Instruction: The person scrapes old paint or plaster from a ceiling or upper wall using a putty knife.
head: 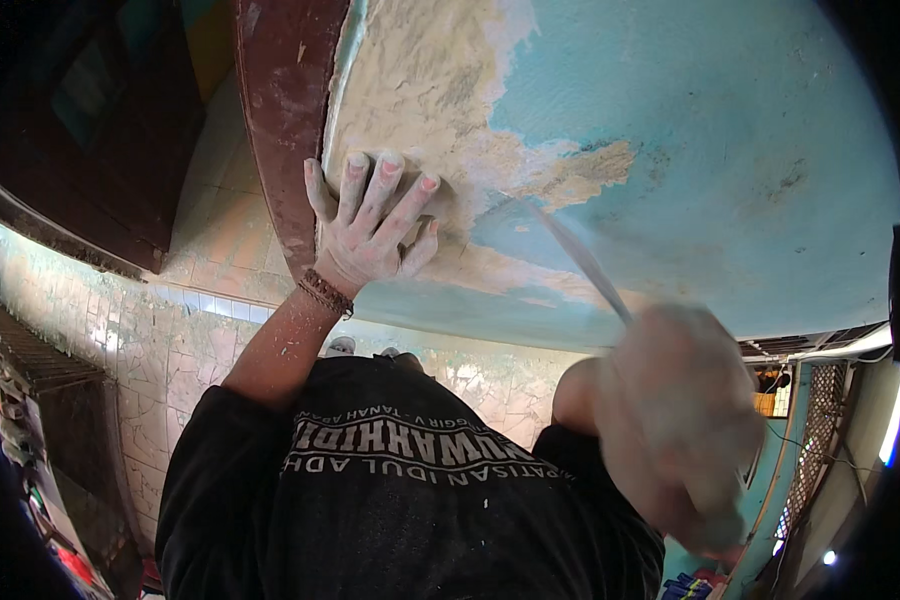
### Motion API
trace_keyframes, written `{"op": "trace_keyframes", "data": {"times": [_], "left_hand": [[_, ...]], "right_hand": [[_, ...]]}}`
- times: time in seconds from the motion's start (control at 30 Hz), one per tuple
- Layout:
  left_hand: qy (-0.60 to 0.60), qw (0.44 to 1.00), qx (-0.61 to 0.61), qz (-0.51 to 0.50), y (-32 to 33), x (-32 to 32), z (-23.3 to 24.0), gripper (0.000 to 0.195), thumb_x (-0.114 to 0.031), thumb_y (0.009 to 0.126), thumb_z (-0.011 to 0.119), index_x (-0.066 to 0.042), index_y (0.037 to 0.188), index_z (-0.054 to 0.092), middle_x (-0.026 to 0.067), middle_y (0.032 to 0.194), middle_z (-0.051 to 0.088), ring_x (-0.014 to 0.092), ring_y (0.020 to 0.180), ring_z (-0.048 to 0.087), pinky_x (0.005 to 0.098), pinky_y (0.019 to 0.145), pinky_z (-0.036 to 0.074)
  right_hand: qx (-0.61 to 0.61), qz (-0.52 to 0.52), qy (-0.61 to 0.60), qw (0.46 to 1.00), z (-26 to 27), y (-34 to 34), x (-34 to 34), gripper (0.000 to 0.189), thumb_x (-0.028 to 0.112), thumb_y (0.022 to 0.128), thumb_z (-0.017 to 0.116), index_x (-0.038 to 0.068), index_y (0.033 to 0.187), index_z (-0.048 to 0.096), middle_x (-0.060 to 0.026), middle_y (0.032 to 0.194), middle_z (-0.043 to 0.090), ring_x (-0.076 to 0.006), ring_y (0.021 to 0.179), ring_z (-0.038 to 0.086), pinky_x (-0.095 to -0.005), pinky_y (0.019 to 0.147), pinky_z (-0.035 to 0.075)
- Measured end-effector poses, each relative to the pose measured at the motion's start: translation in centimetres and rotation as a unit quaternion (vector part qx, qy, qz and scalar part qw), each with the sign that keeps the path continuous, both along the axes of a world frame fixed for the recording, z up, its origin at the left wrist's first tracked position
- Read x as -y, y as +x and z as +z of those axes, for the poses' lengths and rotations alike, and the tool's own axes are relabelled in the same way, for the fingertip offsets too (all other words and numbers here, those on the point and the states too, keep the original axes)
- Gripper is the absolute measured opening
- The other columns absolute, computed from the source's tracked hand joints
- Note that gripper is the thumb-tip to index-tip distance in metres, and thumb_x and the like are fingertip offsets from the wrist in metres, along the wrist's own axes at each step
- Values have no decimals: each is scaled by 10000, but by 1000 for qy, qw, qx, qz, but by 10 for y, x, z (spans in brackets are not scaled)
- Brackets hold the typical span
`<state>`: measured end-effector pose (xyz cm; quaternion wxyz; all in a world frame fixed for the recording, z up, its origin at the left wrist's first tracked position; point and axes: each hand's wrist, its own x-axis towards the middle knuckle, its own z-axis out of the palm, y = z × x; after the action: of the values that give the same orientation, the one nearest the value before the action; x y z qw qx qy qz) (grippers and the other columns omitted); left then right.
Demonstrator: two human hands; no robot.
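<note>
Fingers spread, my left hand (375,232) rests against the wall beside a dark red-brown door frame (289,112). White dust coats this hand, and a braided bracelet (326,293) circles the wrist. My right hand (679,420), blurred and close to the camera, is closed around a bladed hand tool (585,259). The tool's handle is hidden in the hand. Its long, thin blade points up and left, its tip at a patch where paint meets bare plaster. Beige bare plaster (427,82) shows near the frame, with ragged-edged light blue paint (705,195) to its right.
A brown door (120,142) stands at the left. Below lies a floor of broken tile pieces (150,405), speckled with debris near the doorway. A dark slatted piece of furniture (41,352) is at far left. On the right are a lattice panel (810,435) and hanging cables.
</note>
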<state>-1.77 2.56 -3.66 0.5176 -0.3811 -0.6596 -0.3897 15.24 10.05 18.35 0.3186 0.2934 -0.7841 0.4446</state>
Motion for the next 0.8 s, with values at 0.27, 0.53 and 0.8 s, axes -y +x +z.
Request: {"op": "trace_keyframes", "data": {"times": [0.27,0.53,0.8], "left_hand": [[-10,1000,-1,6,0,4,-1,558,-394,780,576,-233,1312,529,111,1494,302,318,1417,179,644,1092,31],[-14,1000,-4,11,0,5,0,568,-402,788,572,-225,1324,515,114,1495,300,317,1420,171,640,1093,45],[-11,1000,-4,7,1,4,3,567,-401,797,570,-220,1330,508,112,1499,293,316,1419,173,640,1092,40]], "right_hand": [[-39,24,-6,999,3,19,2,233,264,744,610,44,710,541,-110,713,545,-201,514,491,-317,448,403],[-108,-127,73,983,-17,8,6,332,401,848,467,87,746,496,-32,680,476,-152,457,390,-298,391,284],[-71,20,-46,996,-8,16,12,343,366,845,456,53,715,506,-37,641,481,-199,465,441,-309,400,334]]}}
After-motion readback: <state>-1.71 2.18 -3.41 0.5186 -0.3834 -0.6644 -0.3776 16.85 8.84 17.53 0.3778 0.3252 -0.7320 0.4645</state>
